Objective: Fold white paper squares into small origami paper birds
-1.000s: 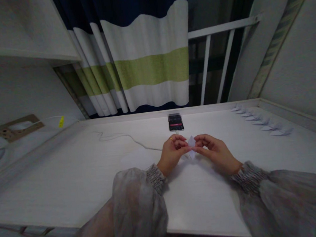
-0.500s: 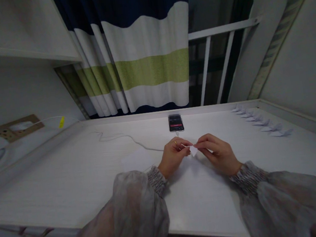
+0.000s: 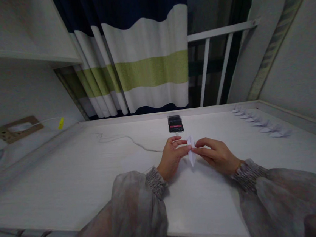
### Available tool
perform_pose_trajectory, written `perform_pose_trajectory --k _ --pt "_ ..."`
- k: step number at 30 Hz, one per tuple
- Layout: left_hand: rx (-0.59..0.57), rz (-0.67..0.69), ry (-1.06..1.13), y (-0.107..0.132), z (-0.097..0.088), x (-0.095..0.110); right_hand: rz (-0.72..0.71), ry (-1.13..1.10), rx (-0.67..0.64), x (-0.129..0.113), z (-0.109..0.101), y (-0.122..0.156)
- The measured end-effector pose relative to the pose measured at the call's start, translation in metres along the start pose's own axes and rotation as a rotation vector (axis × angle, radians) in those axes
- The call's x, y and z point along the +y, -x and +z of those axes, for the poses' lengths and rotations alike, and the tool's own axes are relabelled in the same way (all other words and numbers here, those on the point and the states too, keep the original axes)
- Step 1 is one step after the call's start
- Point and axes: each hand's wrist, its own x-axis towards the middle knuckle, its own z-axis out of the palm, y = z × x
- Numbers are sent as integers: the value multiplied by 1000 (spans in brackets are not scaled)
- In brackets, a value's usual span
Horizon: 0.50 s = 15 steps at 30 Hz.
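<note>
A small piece of folded white paper (image 3: 192, 158) stands upright above the desk, long and pointed at its lower end. My left hand (image 3: 173, 155) pinches it from the left, thumb on the near face and fingers behind. From the right, my right hand (image 3: 217, 155) grips its edge between thumb and fingertips. The fingers hide part of the folds. Just beyond my hands lies a phone (image 3: 175, 127) with its screen lit. A row of several folded white paper pieces (image 3: 261, 123) sits at the right back of the desk.
A pale cable (image 3: 138, 143) runs across the white desk (image 3: 68, 182) toward the phone. A power strip (image 3: 11, 131) with plugs is at the left wall. A striped curtain (image 3: 152, 69) and window bars (image 3: 222, 31) stand behind the desk.
The folded paper has been turned, so a longer, upright shape now shows between my hands. My left fingers have spread somewhat, and both hands stay in nearly the same place.
</note>
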Motion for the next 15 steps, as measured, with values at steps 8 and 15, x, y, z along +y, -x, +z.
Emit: perform_pose_trajectory --k 8,15 --pt "-49 -64 37 1 -2 2 89 -136 -9 -1 0 0" --pt "-58 -41 73 1 -1 3 258 -375 136 -12 3 -8"
